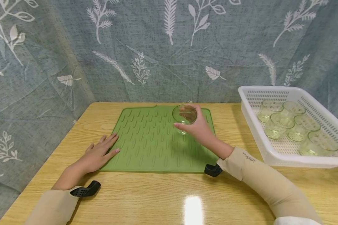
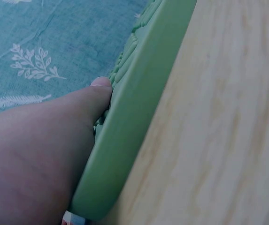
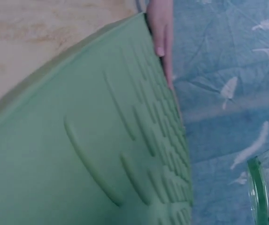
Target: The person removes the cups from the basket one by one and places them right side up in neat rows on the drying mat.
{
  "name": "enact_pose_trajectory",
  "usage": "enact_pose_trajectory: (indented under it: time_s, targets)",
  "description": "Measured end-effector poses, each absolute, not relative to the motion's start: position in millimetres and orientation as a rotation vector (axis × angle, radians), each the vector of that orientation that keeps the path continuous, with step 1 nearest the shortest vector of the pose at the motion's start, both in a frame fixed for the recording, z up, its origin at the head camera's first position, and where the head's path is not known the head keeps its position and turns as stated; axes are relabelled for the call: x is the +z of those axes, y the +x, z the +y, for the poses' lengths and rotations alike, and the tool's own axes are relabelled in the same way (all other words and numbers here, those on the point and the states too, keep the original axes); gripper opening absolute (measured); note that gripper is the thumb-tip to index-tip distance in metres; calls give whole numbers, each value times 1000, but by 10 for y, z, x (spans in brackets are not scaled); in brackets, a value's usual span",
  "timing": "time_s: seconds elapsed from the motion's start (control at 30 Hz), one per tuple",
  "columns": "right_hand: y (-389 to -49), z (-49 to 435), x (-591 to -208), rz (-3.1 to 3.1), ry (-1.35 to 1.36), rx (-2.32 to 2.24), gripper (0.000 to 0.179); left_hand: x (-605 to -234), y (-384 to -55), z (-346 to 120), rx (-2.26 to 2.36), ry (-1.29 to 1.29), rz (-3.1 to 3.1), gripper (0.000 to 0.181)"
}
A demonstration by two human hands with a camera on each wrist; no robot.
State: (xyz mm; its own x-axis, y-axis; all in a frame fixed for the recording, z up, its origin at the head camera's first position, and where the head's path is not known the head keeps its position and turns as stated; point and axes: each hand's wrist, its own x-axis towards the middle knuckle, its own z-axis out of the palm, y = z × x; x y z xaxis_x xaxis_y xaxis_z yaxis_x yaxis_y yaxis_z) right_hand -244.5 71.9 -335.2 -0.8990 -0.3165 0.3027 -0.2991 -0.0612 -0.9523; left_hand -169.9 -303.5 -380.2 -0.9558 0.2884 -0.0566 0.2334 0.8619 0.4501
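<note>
Beyond and left of the grip (image 1: 198, 126), blue-grey curtain (image 1: 157, 84) printed with white leaves (image 1: 213, 72). Beneath it, wood-grained tabletop (image 1: 135, 193), with a bright reflection (image 1: 193, 209) nearer the camera. Well right of it, white perforated plastic basket (image 1: 252, 131) holding five green-tinted tumblers (image 1: 274, 131).

Mat (image 1: 146, 150) on table (image 1: 129, 200) — basket (image 1: 307, 161) to its right, glasses (image 1: 278, 127) inside — curtain (image 1: 163, 75) behind.

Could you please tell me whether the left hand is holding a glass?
No, the left hand rests at the left edge of the green mat, while the right hand holds a glass.
</note>
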Motion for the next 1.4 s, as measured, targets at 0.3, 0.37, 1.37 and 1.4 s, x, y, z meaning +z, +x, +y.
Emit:
enact_pose_trajectory:
  time_s: [0.3,0.37,1.37,1.4]
  targets:
    - [-2583,495,-3472,2161,-670,-2062,73,-3808,-1673,-3044,677,401,2916,73]
    - [-2606,456,-3477,2163,-660,-2054,72,-3813,-1674,-3048,677,403,2916,73]
    - [-2916,-165,-3505,2213,-607,-2057,78,-3831,-1692,-3034,674,408,2923,73]
    - [-2924,-186,-3505,2208,-603,-2061,78,-3831,-1699,-3035,672,410,2922,73]
